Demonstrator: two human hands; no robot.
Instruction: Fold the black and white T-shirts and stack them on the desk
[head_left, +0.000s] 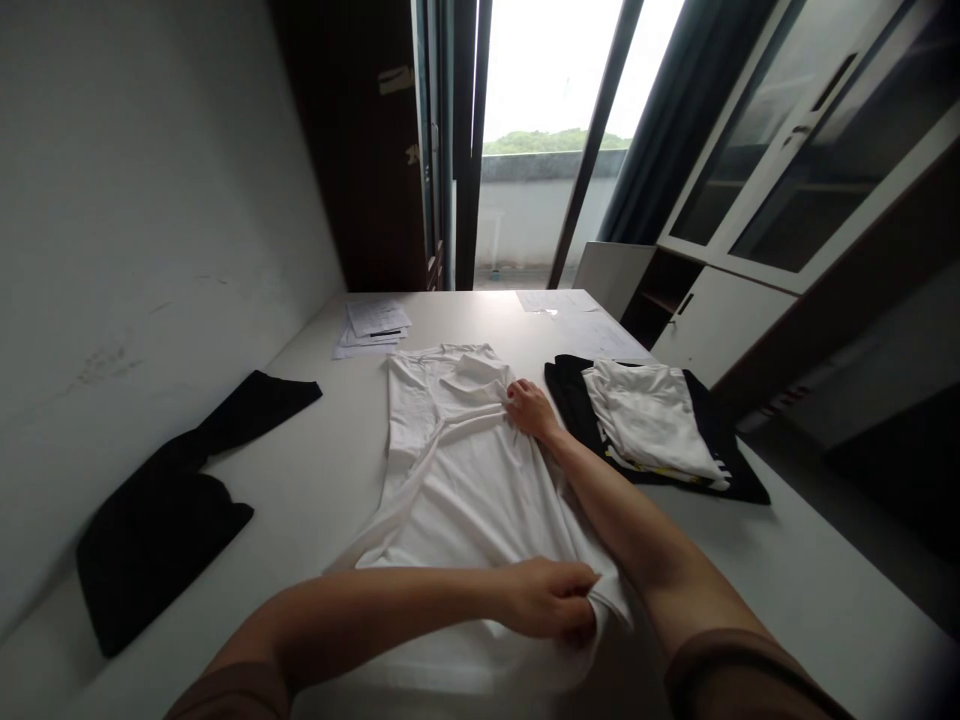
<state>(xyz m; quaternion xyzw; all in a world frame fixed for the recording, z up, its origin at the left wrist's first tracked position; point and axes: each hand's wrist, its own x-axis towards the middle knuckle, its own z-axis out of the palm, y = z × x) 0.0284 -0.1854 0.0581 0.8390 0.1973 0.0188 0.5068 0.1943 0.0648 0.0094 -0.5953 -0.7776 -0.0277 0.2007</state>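
Between the fingers [571, 577], white garment [469, 490]

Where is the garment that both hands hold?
In the head view, the garment lies on the table, between black cloth, left, and a folded pile, right.

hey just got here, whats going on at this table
A person has both hands on a white garment spread, with creases, along the table. The left hand grips its near end; the right hand grasps the fabric farther up, along its right side. A black garment lies to the left, and a folded white cloth sits on black clothing to the right.
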